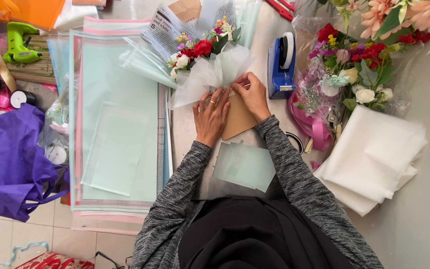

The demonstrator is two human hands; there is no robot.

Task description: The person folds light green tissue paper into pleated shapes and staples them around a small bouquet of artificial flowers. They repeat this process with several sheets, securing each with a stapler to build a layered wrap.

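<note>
Small bouquet (200, 52) at table centre, flower heads pointing away, stems wrapped in brown paper (238, 117) with a white tulle collar (210, 74) gathered at the neck. Left hand (211, 115) flat, fingers spread, pressing the brown paper near the neck; right hand (253, 94) narrowed to a pinch on the paper's top edge where the tulle meets it. For a clean wrap, judged from this position: keep the left palm bearing down to stop the paper rolling, draw the pinched edge snug against the stems, hold the tulle folds even before fixing. Blue tape dispenser (281, 65) just right of the right hand, within reach. Pale green sheets (245, 165) stacked loosely below the hands, near the body. Printed newspaper sheet (162, 30) above the bouquet, black text on white, partly under clear film. Large mint and pink wrap sheets (115, 124) to the left, flat and overlapping. Second bouquet (349, 74) in clear cellophane to the right, folded white fabric (374, 157) below it. Purple bag (8, 159) and green glue gun (16, 42) at far left.
</note>
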